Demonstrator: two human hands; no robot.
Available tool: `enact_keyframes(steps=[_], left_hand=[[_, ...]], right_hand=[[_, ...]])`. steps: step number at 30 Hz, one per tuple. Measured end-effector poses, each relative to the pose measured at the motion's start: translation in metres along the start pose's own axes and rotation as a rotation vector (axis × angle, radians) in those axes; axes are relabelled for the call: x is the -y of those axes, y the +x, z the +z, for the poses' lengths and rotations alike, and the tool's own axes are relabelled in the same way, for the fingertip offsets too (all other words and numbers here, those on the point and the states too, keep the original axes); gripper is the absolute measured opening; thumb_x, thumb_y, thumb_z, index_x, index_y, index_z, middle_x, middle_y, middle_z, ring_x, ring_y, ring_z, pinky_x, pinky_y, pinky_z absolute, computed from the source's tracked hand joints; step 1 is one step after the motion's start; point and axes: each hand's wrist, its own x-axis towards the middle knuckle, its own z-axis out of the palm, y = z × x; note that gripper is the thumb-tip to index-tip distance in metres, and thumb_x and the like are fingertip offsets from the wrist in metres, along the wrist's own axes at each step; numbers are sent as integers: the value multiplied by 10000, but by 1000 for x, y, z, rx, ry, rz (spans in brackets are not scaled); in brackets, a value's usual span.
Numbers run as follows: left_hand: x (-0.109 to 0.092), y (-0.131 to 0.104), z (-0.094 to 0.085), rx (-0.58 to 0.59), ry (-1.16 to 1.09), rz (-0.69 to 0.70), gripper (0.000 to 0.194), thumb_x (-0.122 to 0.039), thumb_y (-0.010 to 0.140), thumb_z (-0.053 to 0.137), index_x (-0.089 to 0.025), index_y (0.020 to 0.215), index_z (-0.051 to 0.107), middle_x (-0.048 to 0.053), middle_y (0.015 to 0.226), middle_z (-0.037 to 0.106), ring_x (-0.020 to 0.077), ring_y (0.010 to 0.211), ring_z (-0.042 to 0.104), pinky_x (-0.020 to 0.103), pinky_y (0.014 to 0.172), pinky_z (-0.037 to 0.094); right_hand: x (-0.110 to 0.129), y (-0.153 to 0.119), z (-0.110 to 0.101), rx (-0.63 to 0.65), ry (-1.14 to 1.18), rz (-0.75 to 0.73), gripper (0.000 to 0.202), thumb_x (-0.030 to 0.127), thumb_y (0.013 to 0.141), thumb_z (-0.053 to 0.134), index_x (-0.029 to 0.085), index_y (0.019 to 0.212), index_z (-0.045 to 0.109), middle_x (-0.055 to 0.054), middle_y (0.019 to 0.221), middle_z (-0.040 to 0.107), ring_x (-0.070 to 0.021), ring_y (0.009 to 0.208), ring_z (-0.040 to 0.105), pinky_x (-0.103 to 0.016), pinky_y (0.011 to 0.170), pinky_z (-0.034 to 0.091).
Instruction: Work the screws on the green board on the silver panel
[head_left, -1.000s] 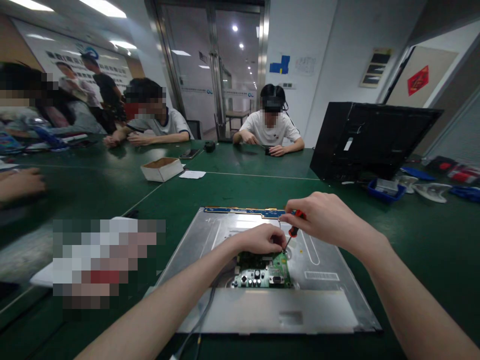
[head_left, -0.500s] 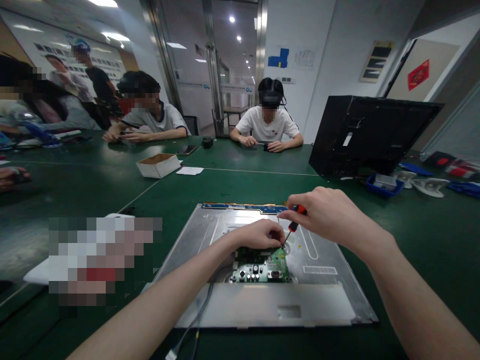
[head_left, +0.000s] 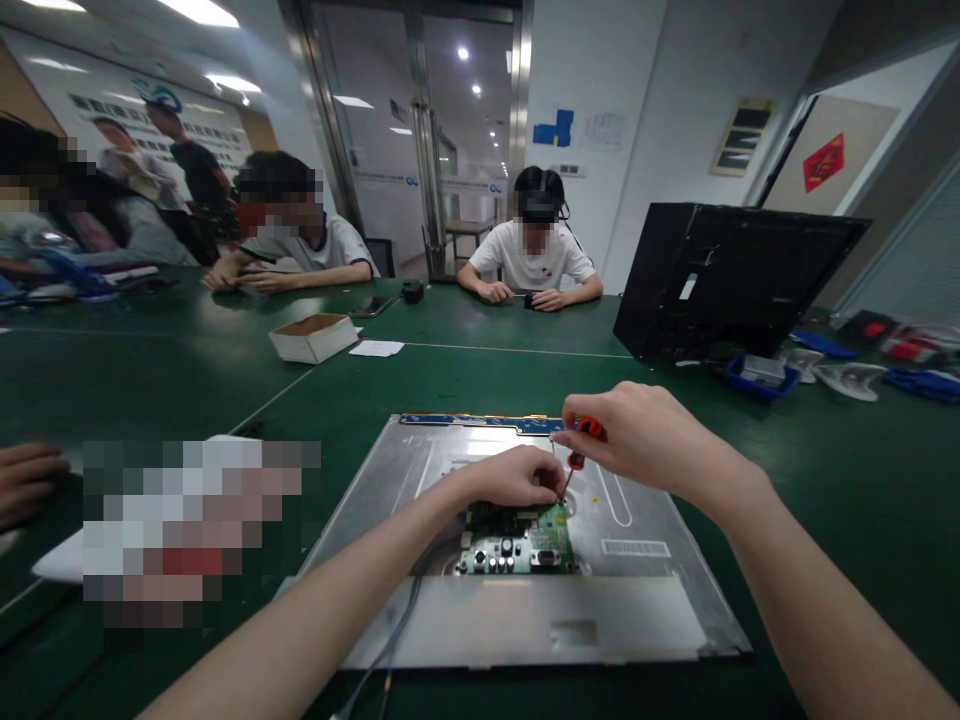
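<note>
My right hand (head_left: 637, 435) grips a red and black screwdriver (head_left: 576, 461), its thin shaft slanting down to the upper right corner of a green circuit board (head_left: 517, 555). Beside the screwdriver's tip, the fingers of my left hand (head_left: 521, 474) are curled and pinched together; whatever is between them is hidden. The board lies on the metal back of a flat display panel (head_left: 637, 620), and my left hand covers part of its far edge. Along the panel's far edge runs a narrow blue circuit strip (head_left: 465, 423). A grey cable (head_left: 405, 625) trails from the board's left side over the near edge.
A black monitor housing (head_left: 727, 280) stands at the back right, near a blue tray (head_left: 761, 380). An open white box (head_left: 313, 340) sits at the back left. Another person's hand (head_left: 30, 480) is at the left edge. People sit across the green table (head_left: 480, 370).
The screwdriver's handle has turned and shifted slightly in my right hand; its tip remains at the board's corner. At the left edge, another person's hand has come nearer.
</note>
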Motion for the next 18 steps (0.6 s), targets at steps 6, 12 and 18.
enact_keyframes(steps=[6, 12, 18], left_hand=[[-1, 1, -1, 18, -6, 2, 95, -67, 716, 623, -146, 769, 622, -25, 705, 595, 132, 674, 561, 221, 652, 433], [-3, 0, -1, 2, 9, 3, 48, -108, 746, 638, -144, 769, 618, -24, 698, 587, 121, 642, 544, 210, 616, 415], [-4, -1, 0, -2, 23, 11, 48, -109, 756, 637, -143, 789, 625, -19, 704, 590, 128, 660, 550, 210, 612, 411]], right_hand=[[3, -3, -1, -6, 115, -85, 163, 327, 829, 605, 241, 967, 591, 6, 757, 670, -155, 638, 563, -251, 510, 244], [3, 0, 0, -18, 1, -11, 202, 392, 914, 508, 246, 847, 631, -6, 638, 626, -149, 568, 534, -261, 495, 207], [2, -1, -1, -14, 86, -64, 179, 360, 843, 605, 241, 977, 601, -10, 754, 677, -169, 658, 585, -259, 516, 247]])
